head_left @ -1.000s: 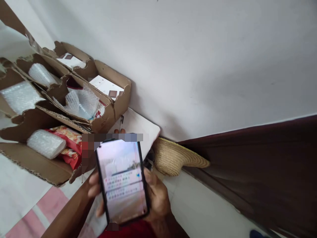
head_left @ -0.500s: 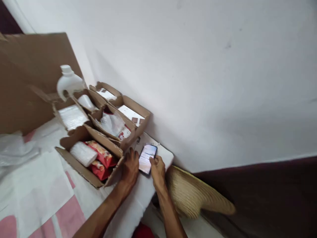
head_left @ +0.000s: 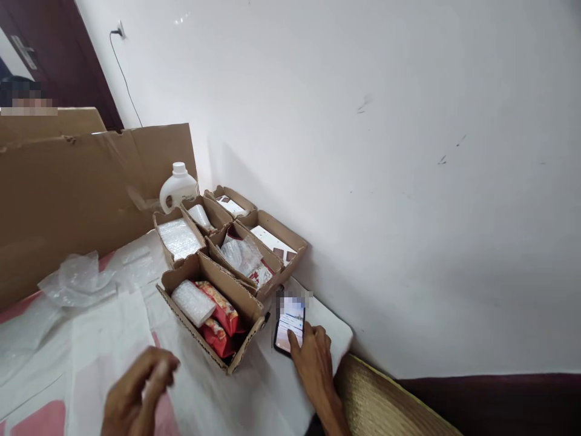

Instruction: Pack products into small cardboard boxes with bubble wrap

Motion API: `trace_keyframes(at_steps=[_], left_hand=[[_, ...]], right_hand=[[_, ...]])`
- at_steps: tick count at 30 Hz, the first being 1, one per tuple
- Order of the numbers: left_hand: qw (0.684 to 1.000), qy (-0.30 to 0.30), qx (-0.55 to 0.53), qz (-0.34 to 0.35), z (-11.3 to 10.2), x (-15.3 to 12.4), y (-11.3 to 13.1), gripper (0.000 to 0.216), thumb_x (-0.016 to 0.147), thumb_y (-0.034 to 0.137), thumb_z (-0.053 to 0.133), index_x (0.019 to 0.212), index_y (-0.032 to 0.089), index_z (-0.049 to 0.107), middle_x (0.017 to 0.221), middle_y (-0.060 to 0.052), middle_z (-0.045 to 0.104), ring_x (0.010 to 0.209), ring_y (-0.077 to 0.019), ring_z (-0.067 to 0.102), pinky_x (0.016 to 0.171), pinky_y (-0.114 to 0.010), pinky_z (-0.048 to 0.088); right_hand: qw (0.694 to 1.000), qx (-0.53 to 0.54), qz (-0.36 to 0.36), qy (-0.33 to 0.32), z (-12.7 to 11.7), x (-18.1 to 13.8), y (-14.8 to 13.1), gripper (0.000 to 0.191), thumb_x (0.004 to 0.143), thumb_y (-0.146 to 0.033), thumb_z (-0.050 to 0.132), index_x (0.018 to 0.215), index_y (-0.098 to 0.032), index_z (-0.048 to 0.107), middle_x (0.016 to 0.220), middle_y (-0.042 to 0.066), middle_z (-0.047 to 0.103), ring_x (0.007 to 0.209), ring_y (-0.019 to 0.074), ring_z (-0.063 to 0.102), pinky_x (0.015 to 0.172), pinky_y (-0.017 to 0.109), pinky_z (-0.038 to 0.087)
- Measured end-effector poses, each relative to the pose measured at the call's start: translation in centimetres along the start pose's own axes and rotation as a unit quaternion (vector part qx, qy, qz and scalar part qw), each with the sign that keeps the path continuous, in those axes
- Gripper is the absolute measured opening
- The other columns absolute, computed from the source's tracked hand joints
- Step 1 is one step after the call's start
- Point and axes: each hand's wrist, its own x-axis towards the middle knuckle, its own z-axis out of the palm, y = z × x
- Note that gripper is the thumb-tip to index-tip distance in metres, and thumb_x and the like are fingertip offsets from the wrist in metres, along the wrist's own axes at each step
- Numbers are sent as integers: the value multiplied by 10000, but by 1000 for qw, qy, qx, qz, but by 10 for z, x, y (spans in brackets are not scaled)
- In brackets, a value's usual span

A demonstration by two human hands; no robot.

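My right hand [head_left: 313,360] rests on a lit smartphone [head_left: 288,325] that lies on a white pad [head_left: 333,327] by the wall, with a finger on its screen. My left hand [head_left: 136,393] hovers low at the front left above white paper sheets [head_left: 106,339]; its fingers are loosely curled and apart, and nothing shows in them. Between the hands stands an open cardboard box [head_left: 211,315] that holds a bubble-wrapped item [head_left: 193,303] and red snack packets [head_left: 220,318].
Several more open cardboard boxes [head_left: 236,242] with bubble wrap line the wall. A white plastic jug [head_left: 178,186] stands behind them. Large flat cardboard sheets [head_left: 68,181] lean at the left. A straw hat [head_left: 385,406] lies at the front right. Crumpled plastic [head_left: 77,281] lies left.
The phone went from held in both hands near my face down onto the white pad. My left hand has left it and moved back to the front left. The view pulled back.
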Motion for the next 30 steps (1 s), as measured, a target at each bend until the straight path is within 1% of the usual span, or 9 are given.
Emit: trace_keyframes(at_steps=[3, 5, 8, 11, 13, 16, 20, 24, 30], left_hand=[[992, 83, 14, -90, -4, 38, -31, 431, 902, 622, 528, 1091, 261, 666, 1080, -53, 722, 951, -233, 690, 868, -355, 568], [991, 64, -25, -117, 10, 56, -54, 550, 904, 639, 488, 1281, 252, 589, 1358, -95, 635, 1202, -276, 628, 1035, -441, 514], [987, 64, -45, -137, 22, 76, -70, 610, 946, 617, 384, 1380, 213, 524, 1482, -134, 534, 1342, -290, 537, 1139, -484, 430], [977, 183, -2, -111, 2, 108, -49, 585, 966, 592, 370, 1340, 179, 549, 1393, -149, 584, 1264, -285, 583, 1107, -466, 453], [973, 223, 52, -24, -20, 141, -20, 511, 957, 565, 438, 1259, 186, 597, 1281, -122, 646, 1165, -267, 624, 1052, -428, 488], [969, 95, 194, 119, -35, 199, 23, 402, 967, 459, 447, 1216, 197, 623, 1205, -94, 673, 1064, -231, 651, 991, -368, 510], [899, -176, 381, 125, -1, 267, 37, 377, 867, 278, 561, 1220, 185, 656, 1199, -120, 681, 1105, -245, 655, 999, -352, 491], [857, -251, 442, 87, 42, 295, 15, 526, 638, 260, 737, 1160, 201, 702, 1100, -145, 691, 1009, -330, 686, 894, -425, 528], [845, -276, 446, 103, 49, 305, 10, 380, 689, 177, 619, 1056, 213, 711, 1030, -119, 730, 986, -281, 694, 835, -344, 506]], right_hand=[[997, 62, -37, 38, -14, -9, -1, 361, 907, -310, 532, 1138, -87, 698, 1060, 193, 665, 1058, 362, 615, 949, 452, 495], [985, 140, -75, 68, -38, -15, -13, 294, 933, -331, 516, 1051, -139, 705, 1019, 167, 682, 955, 327, 647, 863, 440, 531], [951, 238, -168, 101, -90, -15, -61, 253, 992, -364, 519, 1077, -191, 684, 1003, 109, 695, 760, 231, 648, 733, 363, 547], [896, 219, -385, -27, -126, 0, -138, 189, 997, -265, 552, 1126, -232, 686, 992, 59, 710, 831, 197, 685, 768, 304, 556], [841, 65, -521, -128, -127, 13, -188, 174, 957, -206, 593, 1105, -208, 684, 1057, 89, 697, 880, 219, 698, 763, 323, 570], [751, -136, -616, -193, -97, 26, -240, 316, 889, -198, 662, 1202, -157, 640, 1118, 146, 674, 851, 260, 708, 618, 333, 574], [699, -181, -660, -209, -55, 28, -260, 244, 922, -180, 600, 1151, -120, 658, 1078, 154, 683, 936, 280, 696, 624, 341, 577], [707, -142, -656, -223, -66, 37, -252, 212, 907, -262, 622, 1093, -187, 688, 1034, 99, 673, 783, 229, 661, 553, 308, 517], [818, 128, -539, -158, -154, 92, -210, 404, 973, -487, 600, 723, -176, 665, 953, 38, 602, 788, 141, 592, 678, 257, 491]])
